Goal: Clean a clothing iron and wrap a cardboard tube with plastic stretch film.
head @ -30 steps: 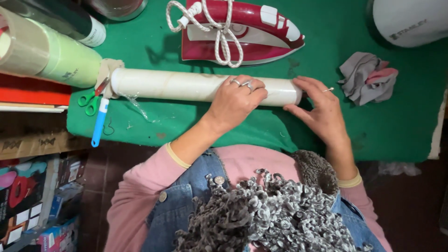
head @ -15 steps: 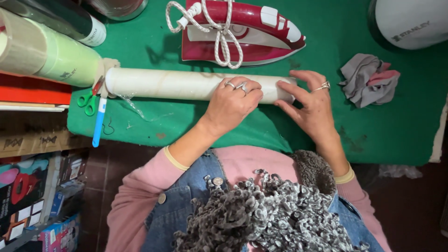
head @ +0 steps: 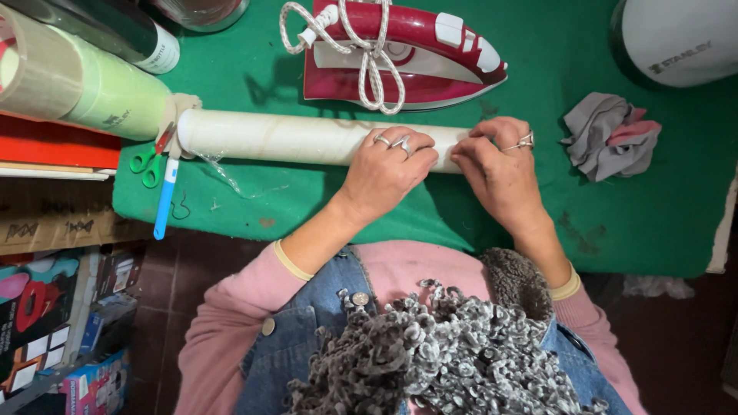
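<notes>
Two bare hands work on a long white roll that lies flat across a green cloth-covered table, its length running side to side just in front of the person. Left hand lies palm-down over the roll near its right end, fingers curled over the top, seemingly to keep it from turning. Right hand sits at the very end of the roll, fingertips bent and pinched close together against the surface, as if picking at an edge of film; whether anything is caught between them cannot be told. A thin clear strip trails from the roll's left part onto the cloth. Beyond the roll rests a red and white iron with its cord bundled on top. Green-handled scissors and a blue-handled tool lie by the roll's left end, and a crumpled grey and pink rag sits off to the right.
</notes>
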